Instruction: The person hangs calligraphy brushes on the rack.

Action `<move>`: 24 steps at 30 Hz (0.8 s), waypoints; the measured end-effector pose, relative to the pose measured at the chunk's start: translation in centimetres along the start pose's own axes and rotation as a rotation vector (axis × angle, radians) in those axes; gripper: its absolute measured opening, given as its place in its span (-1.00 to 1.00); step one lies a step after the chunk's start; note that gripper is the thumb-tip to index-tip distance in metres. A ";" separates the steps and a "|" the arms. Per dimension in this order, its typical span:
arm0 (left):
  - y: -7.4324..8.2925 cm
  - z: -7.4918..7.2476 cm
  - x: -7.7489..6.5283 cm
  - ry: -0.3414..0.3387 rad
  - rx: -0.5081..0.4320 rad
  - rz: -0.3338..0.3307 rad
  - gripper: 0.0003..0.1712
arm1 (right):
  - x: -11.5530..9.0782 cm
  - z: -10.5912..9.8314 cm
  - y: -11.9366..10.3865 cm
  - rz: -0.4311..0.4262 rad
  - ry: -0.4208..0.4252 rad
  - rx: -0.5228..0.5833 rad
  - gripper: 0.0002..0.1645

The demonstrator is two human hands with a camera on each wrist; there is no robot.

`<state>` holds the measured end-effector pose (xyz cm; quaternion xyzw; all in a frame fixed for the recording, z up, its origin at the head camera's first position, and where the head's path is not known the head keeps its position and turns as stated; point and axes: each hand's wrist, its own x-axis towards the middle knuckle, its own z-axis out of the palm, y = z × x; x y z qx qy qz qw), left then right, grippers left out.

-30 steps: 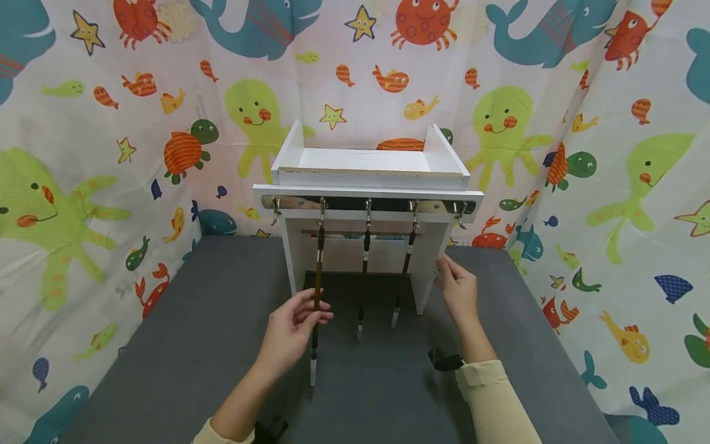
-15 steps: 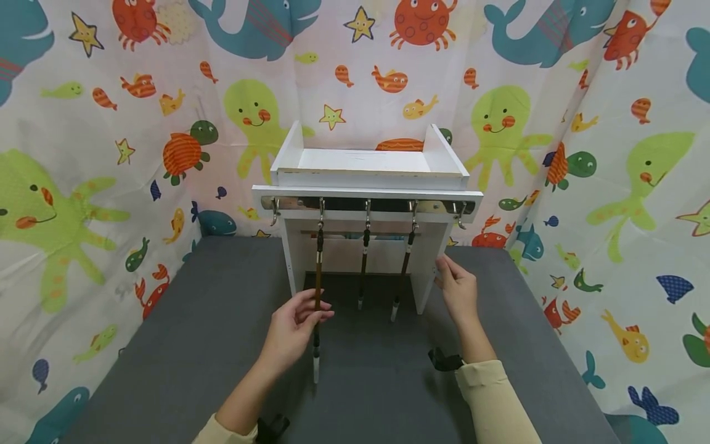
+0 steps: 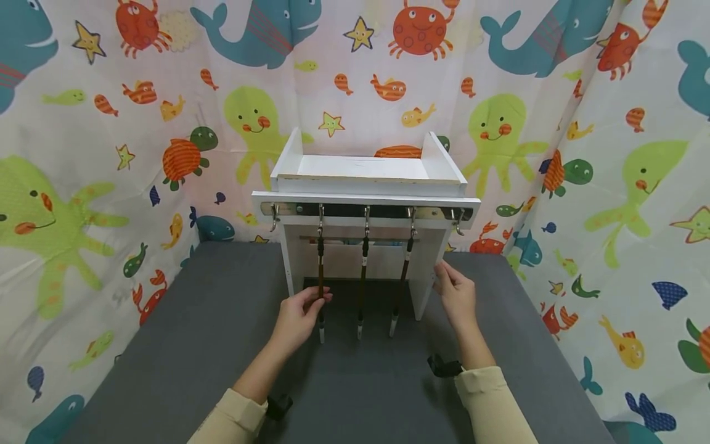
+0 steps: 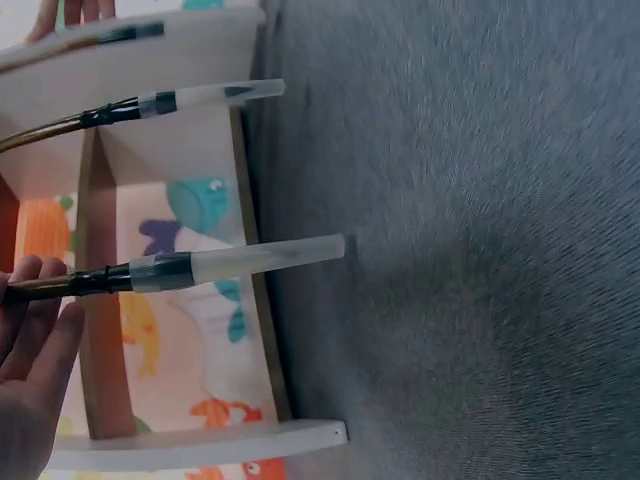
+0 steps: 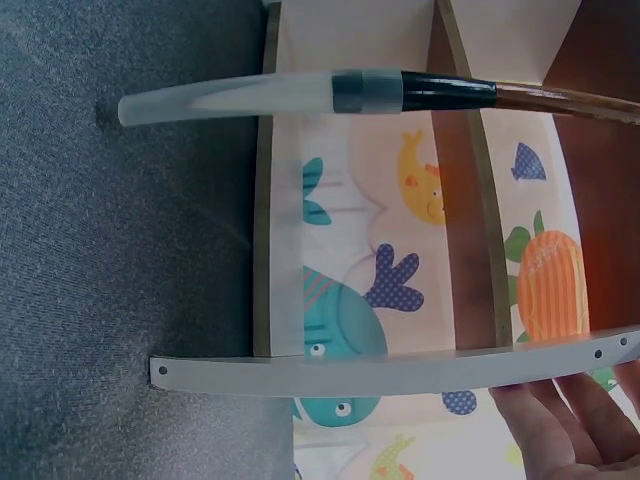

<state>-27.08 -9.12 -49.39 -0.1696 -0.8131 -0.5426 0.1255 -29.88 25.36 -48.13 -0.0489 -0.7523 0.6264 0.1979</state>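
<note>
Three calligraphy brushes with dark handles and clear caps hang tip-down from hooks on a white shelf [image 3: 366,190]. My left hand [image 3: 299,317] pinches the leftmost brush [image 3: 321,265] on its lower handle, between thumb and fingers. In the left wrist view that brush's cap [image 4: 270,258] points away from the hand, over the grey surface. The middle brush [image 3: 363,271] and right brush [image 3: 403,274] dangle untouched. My right hand [image 3: 458,299] grips the front edge of the shelf's right side panel [image 5: 400,376], its fingertips at the panel in the right wrist view.
The outer left hook [image 3: 274,217] and outer right hook [image 3: 457,222] carry nothing. Under everything lies a grey cloth surface [image 3: 366,394]. A sea-animal curtain [image 3: 183,92] stands behind and along both sides. Black straps [image 3: 444,366] are by both wrists.
The leftmost brush's lower end has swung back toward the shelf with my left hand, so it hangs straighter. The middle brush swung back, then forward. My right hand stays on the panel.
</note>
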 end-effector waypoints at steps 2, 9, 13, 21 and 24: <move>-0.4 0.1 0.4 -0.004 0.005 -0.001 -0.77 | 0.0 -0.1 0.1 0.013 -0.004 -0.002 -0.26; -1.1 -0.4 0.7 -0.020 0.083 0.016 -0.63 | 0.0 -0.3 0.1 0.011 -0.021 0.015 -0.36; -1.2 -1.6 0.5 -0.006 0.109 0.032 -0.50 | 0.0 -0.4 -0.2 -0.007 -0.034 0.003 -0.35; -1.0 -5.3 -0.1 0.133 0.423 0.259 -0.53 | -1.1 -1.6 -1.4 -0.086 -0.040 -0.156 -0.37; -1.1 -6.9 -0.1 0.193 0.545 0.334 -0.54 | -1.5 -2.3 -1.9 -0.161 -0.036 -0.316 -0.43</move>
